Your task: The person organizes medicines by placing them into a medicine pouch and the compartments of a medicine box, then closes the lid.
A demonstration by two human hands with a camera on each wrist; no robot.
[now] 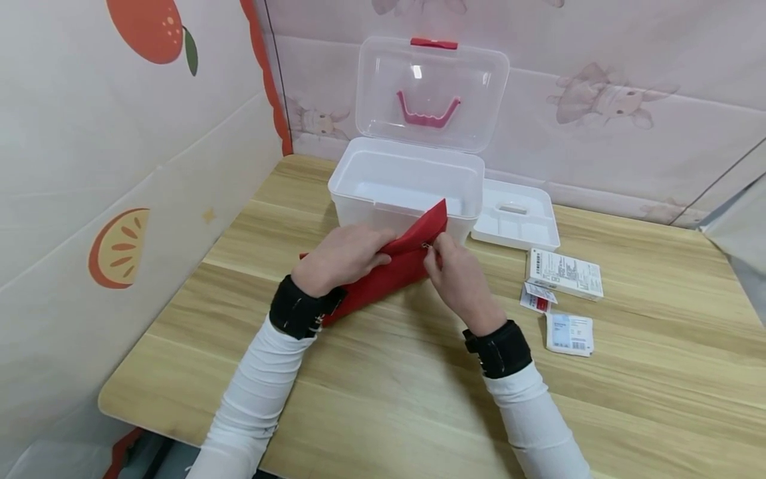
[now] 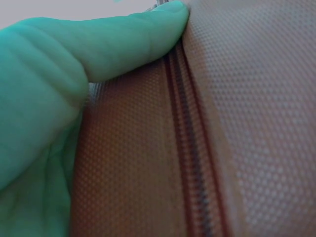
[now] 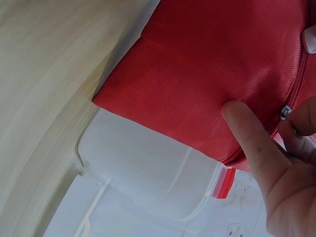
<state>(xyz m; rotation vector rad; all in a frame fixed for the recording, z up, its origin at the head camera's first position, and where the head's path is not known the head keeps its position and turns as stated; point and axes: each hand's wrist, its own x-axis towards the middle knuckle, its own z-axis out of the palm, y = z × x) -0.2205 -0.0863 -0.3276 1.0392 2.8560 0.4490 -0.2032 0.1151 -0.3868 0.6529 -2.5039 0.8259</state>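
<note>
A red fabric zip pouch is held at a slant over the table, in front of the open clear box. My left hand grips its upper edge, and in the left wrist view the thumb lies on the fabric beside the zipper. At the pouch's right end, my right hand pinches the small metal zipper pull. The right index finger rests against the red fabric in the right wrist view. Zipper teeth look meshed along the stretch seen in the left wrist view.
Behind the pouch stands the clear box, its lid raised with a pink handle. A white compartment tray lies to its right. Nearer on the right are a white printed carton, small packets and a blue-and-white packet.
</note>
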